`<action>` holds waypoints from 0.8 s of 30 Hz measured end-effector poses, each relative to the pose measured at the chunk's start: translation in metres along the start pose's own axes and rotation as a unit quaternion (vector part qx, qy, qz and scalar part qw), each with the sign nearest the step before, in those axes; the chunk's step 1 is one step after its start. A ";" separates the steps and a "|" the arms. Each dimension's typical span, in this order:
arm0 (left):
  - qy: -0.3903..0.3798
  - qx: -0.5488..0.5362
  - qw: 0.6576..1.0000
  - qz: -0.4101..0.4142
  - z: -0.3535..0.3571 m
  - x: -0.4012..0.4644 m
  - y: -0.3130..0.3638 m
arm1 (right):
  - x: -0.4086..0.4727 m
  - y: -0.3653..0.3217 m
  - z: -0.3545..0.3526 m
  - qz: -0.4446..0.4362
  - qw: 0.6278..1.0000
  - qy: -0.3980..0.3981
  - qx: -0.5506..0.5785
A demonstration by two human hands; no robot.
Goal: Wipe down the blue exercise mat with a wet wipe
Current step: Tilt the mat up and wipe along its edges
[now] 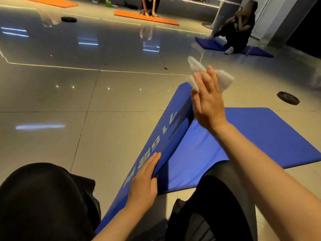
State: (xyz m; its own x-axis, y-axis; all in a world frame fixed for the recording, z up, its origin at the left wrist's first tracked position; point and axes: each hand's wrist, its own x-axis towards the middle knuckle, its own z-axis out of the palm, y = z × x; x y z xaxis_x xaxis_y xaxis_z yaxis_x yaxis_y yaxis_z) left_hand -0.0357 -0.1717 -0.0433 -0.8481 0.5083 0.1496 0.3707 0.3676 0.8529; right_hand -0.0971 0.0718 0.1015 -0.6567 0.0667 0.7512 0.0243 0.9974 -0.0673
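Note:
The blue exercise mat [257, 136] lies on the floor in front of me, its left section folded up on edge and showing pale lettering. My left hand [144, 180] grips the near edge of that raised flap, fingers over the printed side and thumb behind it. My right hand [207, 100] is lifted above the flap's far end. With straight fingers it holds a white wet wipe [224, 80], which sticks out past the fingertips. My dark-clothed knees fill the bottom of the view.
Glossy tiled floor spreads to the left and ahead. A black disc [288, 98] lies right of the mat. A person sits on another blue mat [213, 44] at the far right. Another person kneels on an orange mat [145, 17] at the back.

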 end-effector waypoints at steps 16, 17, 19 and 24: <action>-0.003 -0.037 0.999 -0.008 0.005 -0.008 0.002 | -0.022 0.013 -0.014 -0.007 0.999 0.016 -0.030; 0.006 -0.043 0.999 -0.015 0.003 -0.007 0.001 | -0.022 0.008 -0.010 0.013 0.999 0.027 -0.021; 0.015 -0.053 0.998 -0.024 0.001 -0.004 0.000 | -0.035 -0.008 0.001 0.054 0.997 0.044 0.010; 0.015 -0.060 0.997 -0.035 -0.004 -0.004 -0.002 | -0.116 -0.060 0.022 0.042 0.996 -0.005 0.076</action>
State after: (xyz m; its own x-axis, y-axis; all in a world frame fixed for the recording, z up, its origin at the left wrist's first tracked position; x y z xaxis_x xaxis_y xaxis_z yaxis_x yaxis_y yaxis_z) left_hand -0.0343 -0.1781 -0.0435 -0.8818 0.4608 0.1001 0.2629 0.3043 0.9156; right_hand -0.0390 0.0035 0.0044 -0.6643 0.1484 0.7326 -0.0346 0.9729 -0.2285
